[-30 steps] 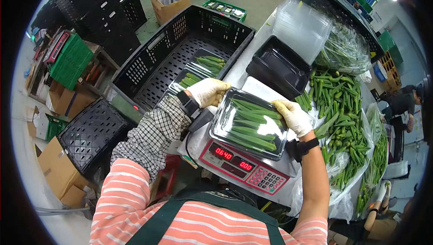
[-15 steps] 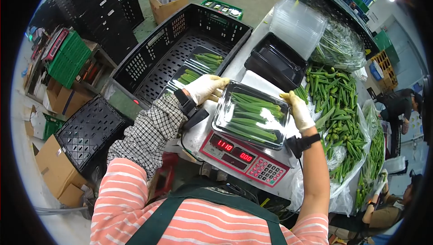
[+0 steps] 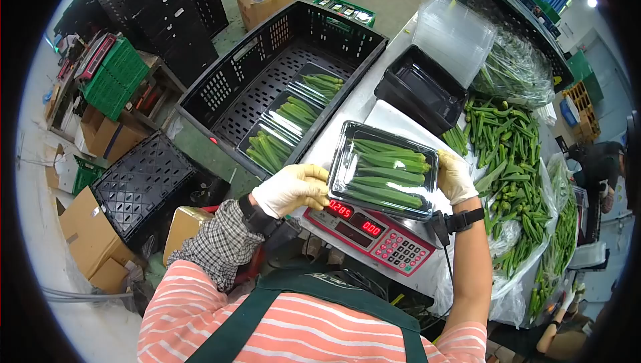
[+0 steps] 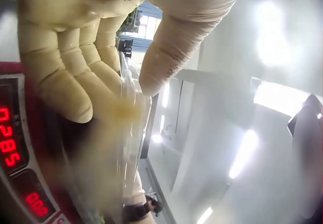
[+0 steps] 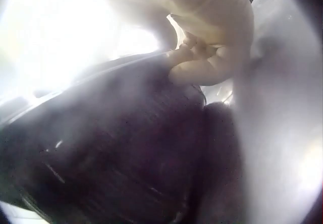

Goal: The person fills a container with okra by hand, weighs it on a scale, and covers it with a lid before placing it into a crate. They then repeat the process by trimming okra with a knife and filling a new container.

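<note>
A black tray of okra with a clear lid is held tilted over a red-framed digital scale, whose red digits read 0.285 and 0.00. My gloved right hand grips the tray's right end, with curled fingers at its rim in the right wrist view. At the near left corner is my gloved left hand. In the left wrist view, its thumb and fingers pinch the lidded edge from opposite sides. The tray's dark underside fills much of the right wrist view.
On the left, a large black crate holds several lidded okra packs. Black trays and a stack of clear lids stand behind the scale. Loose okra is heaped on plastic at the right. Another person's arm shows at lower right.
My left hand has moved from the tray's far left corner down to its near left corner, uncovering a crated pack. The scale's digits went from 0.640 through 1.110 to 0.285.
</note>
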A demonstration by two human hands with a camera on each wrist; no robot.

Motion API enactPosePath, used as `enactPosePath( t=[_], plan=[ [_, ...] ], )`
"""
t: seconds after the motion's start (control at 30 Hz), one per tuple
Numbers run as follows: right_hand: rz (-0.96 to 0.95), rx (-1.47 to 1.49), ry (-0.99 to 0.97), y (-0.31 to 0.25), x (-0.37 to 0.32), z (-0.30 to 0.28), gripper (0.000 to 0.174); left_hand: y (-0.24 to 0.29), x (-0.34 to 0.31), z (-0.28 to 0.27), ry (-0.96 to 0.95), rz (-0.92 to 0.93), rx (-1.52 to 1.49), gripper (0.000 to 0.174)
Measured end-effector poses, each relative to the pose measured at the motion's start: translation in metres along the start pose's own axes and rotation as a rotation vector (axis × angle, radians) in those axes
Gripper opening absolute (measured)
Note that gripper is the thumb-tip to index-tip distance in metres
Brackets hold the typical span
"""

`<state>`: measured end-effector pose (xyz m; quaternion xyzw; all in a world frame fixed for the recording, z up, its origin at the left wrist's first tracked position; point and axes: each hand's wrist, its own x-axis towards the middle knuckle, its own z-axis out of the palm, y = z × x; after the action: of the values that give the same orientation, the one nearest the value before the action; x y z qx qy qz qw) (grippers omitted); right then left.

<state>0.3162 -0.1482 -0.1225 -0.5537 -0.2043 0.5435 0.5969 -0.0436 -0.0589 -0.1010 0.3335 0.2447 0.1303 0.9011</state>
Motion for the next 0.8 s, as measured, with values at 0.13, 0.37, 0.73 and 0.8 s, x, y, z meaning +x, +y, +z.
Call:
enactPosePath(
  t=[0.13, 0.37, 0.73, 0.8],
  plan=[
    [-0.012, 0.106, -0.083, 0.007, 0.003, -0.003, 0.017, -0.007, -0.006, 0.009, 0.113, 0.039, 0.043, 0.032],
    [0.024, -0.221, 0.136, -0.003, -0.012, -0.005, 0.017, -0.033, 0.005, -0.004, -0.013, 0.128, -0.228, 0.019],
    [0.224, 0.140, -0.103, 0.027, -0.133, 0.012, 0.024, -0.010, 0.012, 0.010, 0.190, 0.103, 0.249, 0.029],
    [0.214, 0.258, -0.136, 0.024, -0.136, 0.017, 0.022, -0.008, 0.015, 0.009, 0.180, 0.084, 0.240, 0.029]
  ],
)
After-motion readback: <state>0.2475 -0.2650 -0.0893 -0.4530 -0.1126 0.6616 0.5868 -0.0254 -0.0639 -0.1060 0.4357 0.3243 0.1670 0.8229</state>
